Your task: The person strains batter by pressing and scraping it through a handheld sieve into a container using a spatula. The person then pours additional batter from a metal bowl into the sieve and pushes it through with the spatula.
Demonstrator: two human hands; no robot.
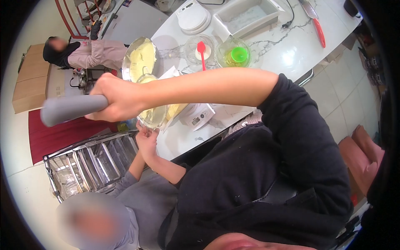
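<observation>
My right hand (118, 98) is closed around a thick grey handle (75, 109) above the work area. Beneath that wrist is a round metal-rimmed vessel (153, 118) with pale yellow mixture in it, partly hidden by my right hand and forearm. My left hand (148, 143) is closed at the vessel's near edge, on what looks like its thin metal handle. A co-worker's forearm (136, 166) reaches in beside my left hand; their fingers are hard to separate from mine. A metal bowl (141, 58) of yellow mixture stands just beyond.
On the marble table (271, 56) are a kitchen scale (193, 16), a white tray (246, 18), glass bowls, a red spatula (201, 48), a red-handled knife (318, 31) and another scale (198, 118). A co-worker (137, 208) is close beside me; another person (93, 54) stands farther off.
</observation>
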